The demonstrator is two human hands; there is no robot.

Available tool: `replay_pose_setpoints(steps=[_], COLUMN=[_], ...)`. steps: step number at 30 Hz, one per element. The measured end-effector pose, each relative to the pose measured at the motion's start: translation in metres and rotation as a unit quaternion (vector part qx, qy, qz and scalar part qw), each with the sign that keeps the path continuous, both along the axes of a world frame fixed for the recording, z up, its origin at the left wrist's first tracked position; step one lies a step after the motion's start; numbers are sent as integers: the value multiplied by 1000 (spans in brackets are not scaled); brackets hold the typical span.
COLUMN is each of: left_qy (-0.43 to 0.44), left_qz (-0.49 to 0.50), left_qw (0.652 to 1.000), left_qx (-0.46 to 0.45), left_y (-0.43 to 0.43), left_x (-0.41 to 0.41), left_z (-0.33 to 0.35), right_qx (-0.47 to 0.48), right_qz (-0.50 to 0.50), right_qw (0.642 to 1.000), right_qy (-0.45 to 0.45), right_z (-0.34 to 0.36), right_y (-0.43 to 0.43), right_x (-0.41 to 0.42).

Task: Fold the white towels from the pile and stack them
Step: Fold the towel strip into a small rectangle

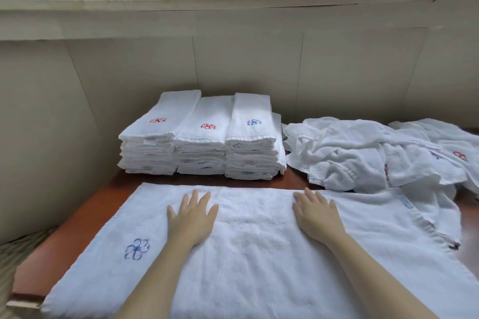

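Observation:
A white towel point(254, 248) with a blue flower emblem at its left end lies spread flat across the front of the brown table point(77, 217). My left hand point(191, 217) rests flat on the towel left of its middle, fingers straight and spread. My right hand point(316, 215) presses flat on it right of the middle. Behind the towel, against the wall, stand three side-by-side stacks of folded white towels point(202, 137), with red and blue emblems on top. A loose pile of crumpled white towels point(370, 155) lies at the back right.
A beige wall runs close behind the stacks, with a window sill and windows above. The table's left edge point(23, 280) drops to a striped floor. The pile's near towels overlap the right end of the spread towel.

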State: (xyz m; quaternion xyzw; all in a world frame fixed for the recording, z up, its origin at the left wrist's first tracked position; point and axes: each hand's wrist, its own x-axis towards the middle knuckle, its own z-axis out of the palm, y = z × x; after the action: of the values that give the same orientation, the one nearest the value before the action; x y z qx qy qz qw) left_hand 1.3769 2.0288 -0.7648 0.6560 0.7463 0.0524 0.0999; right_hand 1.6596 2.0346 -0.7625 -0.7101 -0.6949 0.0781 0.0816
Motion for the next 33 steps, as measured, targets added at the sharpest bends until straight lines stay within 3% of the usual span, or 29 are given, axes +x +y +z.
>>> replay_pose_setpoints(steps=[7,12,16,26,33], left_qy=[-9,-9,-42,-65,-60], left_qz=[38,60,77,109,95], left_qw=[999,985,984,989,984], left_qx=[24,160,158,75,139], left_y=[46,51,48,47,44], left_x=[-5,-1,4,2,2], left_z=[-6,-3,3,24,18], right_qx=[-20,92,127,24,-23], right_qz=[-7,-30,-61,-102,-126], right_qw=[1000,995,988,994,991], right_qy=[18,1,-67,2,41], right_z=[-8,-3,0,14,24], right_y=[28,32,33,31,32], right_x=[5,2,1,6,23])
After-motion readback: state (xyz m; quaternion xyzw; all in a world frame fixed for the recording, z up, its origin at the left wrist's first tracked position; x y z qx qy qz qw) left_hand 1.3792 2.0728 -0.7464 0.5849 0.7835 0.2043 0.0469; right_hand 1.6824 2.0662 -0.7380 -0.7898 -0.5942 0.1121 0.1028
